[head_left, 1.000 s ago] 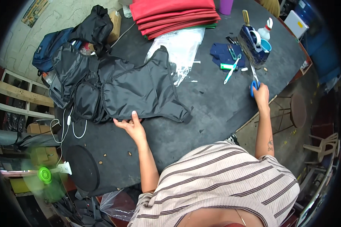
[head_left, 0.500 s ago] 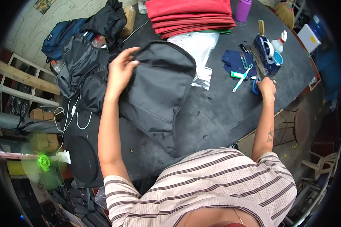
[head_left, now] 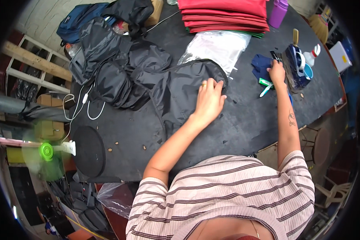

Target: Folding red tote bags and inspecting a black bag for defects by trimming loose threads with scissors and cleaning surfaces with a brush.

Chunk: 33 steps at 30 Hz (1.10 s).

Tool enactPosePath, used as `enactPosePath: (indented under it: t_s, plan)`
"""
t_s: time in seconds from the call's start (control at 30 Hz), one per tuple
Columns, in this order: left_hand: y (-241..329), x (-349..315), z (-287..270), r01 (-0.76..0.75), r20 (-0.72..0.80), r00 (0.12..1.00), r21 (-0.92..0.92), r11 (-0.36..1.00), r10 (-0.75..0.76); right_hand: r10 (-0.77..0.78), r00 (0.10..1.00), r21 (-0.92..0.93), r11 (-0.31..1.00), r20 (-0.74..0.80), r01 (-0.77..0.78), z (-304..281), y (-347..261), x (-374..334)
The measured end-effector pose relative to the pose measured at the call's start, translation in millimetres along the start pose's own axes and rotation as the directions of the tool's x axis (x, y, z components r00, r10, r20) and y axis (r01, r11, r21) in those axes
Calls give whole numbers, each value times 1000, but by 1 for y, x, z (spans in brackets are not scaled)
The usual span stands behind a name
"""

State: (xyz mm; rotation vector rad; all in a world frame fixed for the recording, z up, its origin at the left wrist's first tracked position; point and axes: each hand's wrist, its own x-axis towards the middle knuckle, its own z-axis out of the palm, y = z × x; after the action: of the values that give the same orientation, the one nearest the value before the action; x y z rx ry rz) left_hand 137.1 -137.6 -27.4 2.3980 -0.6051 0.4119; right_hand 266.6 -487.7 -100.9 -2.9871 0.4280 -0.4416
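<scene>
A black fabric bag (head_left: 176, 90) lies spread on the dark table, its curved, zipper-like edge toward the right. My left hand (head_left: 209, 99) rests on top of it near that edge, fingers bent onto the fabric and thumb apart. At the right, my right hand (head_left: 277, 74) reaches over a folded navy cloth (head_left: 261, 64). Its fingers are bent together by a small black tool (head_left: 273, 54); what lies between them is hidden. Under the wrist a white and teal toothbrush (head_left: 265, 91) shows in part, beside a green and white piece (head_left: 265, 82). Blue scissor handles (head_left: 290, 98) peek from behind the forearm.
Stacked red fabric (head_left: 224, 16) and clear plastic sheets (head_left: 218, 48) lie at the back. A dark blue tool holder (head_left: 293, 66), a white bottle (head_left: 310, 55) and a purple tumbler (head_left: 278, 14) stand right. More black bags (head_left: 96, 48), white cords (head_left: 84, 98) and a small green fan (head_left: 47, 151) are left.
My left hand has gone from the bag's left edge to its right part, and the bag now lies flatter. My right hand has left the blue scissors and moved up to the navy cloth.
</scene>
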Motion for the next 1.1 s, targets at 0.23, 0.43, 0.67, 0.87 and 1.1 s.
enactPosePath:
  t_s: [0.23,0.43,0.67,0.87,1.1]
  plan:
    - [-12,-10,18,-11,-8,1000,116,993,12,190,972,515,852,-135,-95,-29,7,12]
    - [-1,0,-22,-32,164,985,-164,986,59,-547,831,959,278,106,60,-88,-67,-69]
    - [6,60,-119,-287,36,958,44,957,286,-622,746,908,-132,237,-398,-101,-133,-120]
    - [32,52,-119,-239,-664,748,-237,942,22,-588,703,384,-588,400,-711,-108,-136,-134]
    - [46,21,-63,-277,-601,793,-218,936,94,-692,688,928,-69,220,-366,-105,-131,-154]
